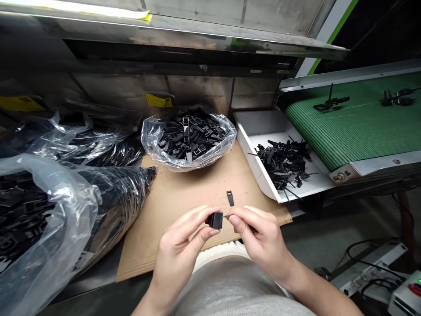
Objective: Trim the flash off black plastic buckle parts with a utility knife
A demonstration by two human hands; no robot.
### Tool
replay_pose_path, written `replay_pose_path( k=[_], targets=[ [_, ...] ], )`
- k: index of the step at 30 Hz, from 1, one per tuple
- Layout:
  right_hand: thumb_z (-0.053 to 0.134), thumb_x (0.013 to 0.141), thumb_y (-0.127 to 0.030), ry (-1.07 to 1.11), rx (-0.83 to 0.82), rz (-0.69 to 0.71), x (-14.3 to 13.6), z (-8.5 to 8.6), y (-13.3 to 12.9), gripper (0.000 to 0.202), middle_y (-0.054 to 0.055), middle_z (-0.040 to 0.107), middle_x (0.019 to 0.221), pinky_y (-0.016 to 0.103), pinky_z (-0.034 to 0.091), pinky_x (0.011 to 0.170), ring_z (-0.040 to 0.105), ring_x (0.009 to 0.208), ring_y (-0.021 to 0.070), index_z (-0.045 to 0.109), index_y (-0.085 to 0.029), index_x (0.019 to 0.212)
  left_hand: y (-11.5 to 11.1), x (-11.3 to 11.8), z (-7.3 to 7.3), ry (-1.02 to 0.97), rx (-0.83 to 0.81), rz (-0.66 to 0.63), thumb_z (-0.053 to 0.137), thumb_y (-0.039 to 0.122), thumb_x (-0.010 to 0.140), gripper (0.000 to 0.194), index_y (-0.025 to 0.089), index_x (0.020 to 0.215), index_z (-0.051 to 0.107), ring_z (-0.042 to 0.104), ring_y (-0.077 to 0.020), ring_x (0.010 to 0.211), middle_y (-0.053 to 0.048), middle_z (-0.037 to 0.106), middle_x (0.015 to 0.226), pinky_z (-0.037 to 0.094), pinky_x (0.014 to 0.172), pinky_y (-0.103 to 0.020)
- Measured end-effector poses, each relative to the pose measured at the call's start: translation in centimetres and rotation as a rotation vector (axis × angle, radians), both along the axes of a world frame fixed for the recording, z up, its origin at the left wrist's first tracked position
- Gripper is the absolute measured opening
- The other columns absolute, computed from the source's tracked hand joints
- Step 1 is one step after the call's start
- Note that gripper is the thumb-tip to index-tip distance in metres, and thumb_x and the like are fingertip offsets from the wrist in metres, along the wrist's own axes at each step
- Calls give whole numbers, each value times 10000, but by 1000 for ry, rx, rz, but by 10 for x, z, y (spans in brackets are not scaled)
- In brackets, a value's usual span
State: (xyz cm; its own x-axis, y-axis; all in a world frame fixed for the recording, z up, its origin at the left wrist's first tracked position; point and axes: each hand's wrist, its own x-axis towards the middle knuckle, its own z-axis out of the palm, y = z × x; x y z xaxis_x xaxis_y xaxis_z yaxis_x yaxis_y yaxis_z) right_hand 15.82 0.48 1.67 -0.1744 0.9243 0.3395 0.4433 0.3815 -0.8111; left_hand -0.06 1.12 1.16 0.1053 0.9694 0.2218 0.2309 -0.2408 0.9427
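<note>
My left hand (184, 241) pinches a small black plastic part (215, 220) between thumb and fingers, its blocky end facing right. My right hand (259, 232) is closed around a thin tool; only a narrow, blade-like tip (226, 215) shows, close to the part's right side. Fingers hide the rest of it. Just beyond both hands, a single black plastic clip (230, 198) with a rectangular opening lies on the cardboard sheet (184, 193). Further back stands a clear plastic bag (149, 151), rolled open and heaped with similar black clips (197, 136).
To the right, a white tray (259, 182) holds a tangle of black moulded pieces (284, 162). A green conveyor belt (355, 127) above it carries more pieces. Large bags (75, 197) of black parts crowd the left. A metal ledge (184, 33) overhangs the back.
</note>
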Motion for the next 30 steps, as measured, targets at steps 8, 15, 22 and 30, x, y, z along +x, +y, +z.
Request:
replay_pose_path(
  k=[8,15,22,30],
  targets=[
    [421,874,-184,26,-77,65,-1,0,3,209,0,507,604,233,342,513,437,540,107,582,-159,743,0,-3,2,46,88,16,619,136,735,275,316,936,671,628,-109,853,54,690,926,492,773,-156],
    [458,849,-173,76,-173,245,-1,4,-2,213,-15,497,572,227,363,515,457,536,101,595,-162,687,7,-2,-3,30,27,100,655,175,713,261,310,935,672,633,-116,836,59,695,940,490,788,-180],
    [440,884,-193,154,-160,171,13,4,4,224,38,637,870,261,458,696,568,793,136,606,-199,1034,5,-3,0,-37,-44,19,630,185,740,221,344,888,665,605,-69,831,101,671,898,459,755,-109],
    [468,844,-90,-42,197,44,-1,-4,-4,275,64,612,831,300,454,661,523,746,160,592,-162,1078,4,-3,-1,-49,17,-28,618,164,752,281,380,930,643,580,-45,873,124,649,936,424,787,-76]
  ],
)
